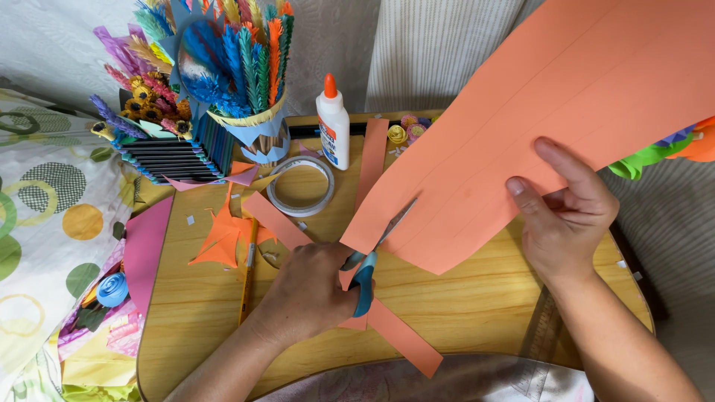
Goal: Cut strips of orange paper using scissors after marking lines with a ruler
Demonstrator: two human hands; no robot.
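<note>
Orange paper, the largest thing in view, is held as a broad sheet point(551, 112) that slopes from the upper right down over the middle of the wooden worktop point(477, 298), and faint parallel lines can be seen ruled along it. Its lower right edge is pinched by the right hand point(566, 216), thumb on top and fingers curled beneath. The sheet's lower left corner is entered by the scissors point(372, 257), whose blue handles are gripped by the left hand point(309, 290), closed around them near the front edge of the worktop; the blades are partly hidden by paper, so how far they are parted cannot be told.

A wander off the ruled line is judged the main risk, since the sheet is carried only at one edge and could sag or twist against the blades, tearing rather than cutting. The fingers under the sheet are well apart from the blades now, though a long cut could bring them nearer.

Cut orange strips point(395, 335) lie under the left hand and across the front edge, where they could be snagged or swept off. Toward the back edge a tape roll point(300, 186) and a white glue bottle point(333, 123) with an orange cap stand close to the sheet's swing and might be knocked. At the back left corner stands a vase of paper feathers point(246, 67).
</note>
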